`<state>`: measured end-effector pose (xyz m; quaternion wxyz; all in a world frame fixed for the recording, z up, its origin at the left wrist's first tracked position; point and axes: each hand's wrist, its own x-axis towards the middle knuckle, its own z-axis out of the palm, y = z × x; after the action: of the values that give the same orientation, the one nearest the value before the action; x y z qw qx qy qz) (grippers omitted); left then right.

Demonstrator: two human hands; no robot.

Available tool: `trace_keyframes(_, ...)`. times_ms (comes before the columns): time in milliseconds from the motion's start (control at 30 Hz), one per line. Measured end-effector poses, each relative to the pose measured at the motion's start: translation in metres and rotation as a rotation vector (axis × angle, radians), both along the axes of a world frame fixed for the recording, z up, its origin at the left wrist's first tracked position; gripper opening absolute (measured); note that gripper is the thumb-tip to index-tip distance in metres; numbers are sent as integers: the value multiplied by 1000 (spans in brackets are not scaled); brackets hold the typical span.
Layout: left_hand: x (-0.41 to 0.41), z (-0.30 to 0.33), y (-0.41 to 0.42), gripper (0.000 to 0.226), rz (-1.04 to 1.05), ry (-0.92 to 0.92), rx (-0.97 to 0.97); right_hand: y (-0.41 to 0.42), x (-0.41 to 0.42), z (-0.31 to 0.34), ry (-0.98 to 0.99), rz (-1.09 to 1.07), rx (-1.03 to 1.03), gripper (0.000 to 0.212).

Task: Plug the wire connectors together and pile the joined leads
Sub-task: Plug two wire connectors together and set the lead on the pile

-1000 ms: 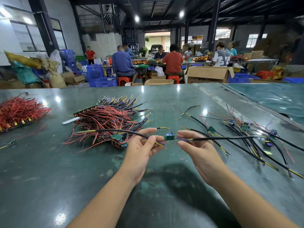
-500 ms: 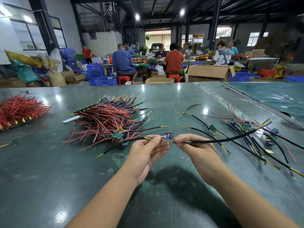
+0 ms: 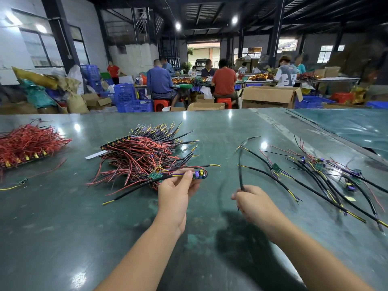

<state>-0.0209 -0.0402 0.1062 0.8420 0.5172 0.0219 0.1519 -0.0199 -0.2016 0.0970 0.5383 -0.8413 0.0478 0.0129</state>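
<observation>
Both forearms reach forward over the green desk, the hands held apart above it. The left hand is raised with its palm turned inward, its thumb and fingers pinching a black lead that ends in a small purple board just past the fingertips; the lead trails down and left to the desk. The right hand sits lower and to the right, its fingers curled round a second black lead that rises blurred from its grip. Beyond the left hand lies a heap of red and black wires. To the right of the right hand, joined leads lie spread on the desk. A red bundle lies far left.
</observation>
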Motion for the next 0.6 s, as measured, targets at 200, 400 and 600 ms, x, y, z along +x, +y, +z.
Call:
trace_keyframes(200,1,-2,-2,21,15,1,50,21,-2,5,-140,257,-227,31)
trace_keyframes(400,-1,-8,-6,19,-121,8,210,15,-2,4,-385,154,53,17)
trace_keyframes(600,-5,-12,-12,14,-194,55,243,13,-2,0,-448,101,186,21)
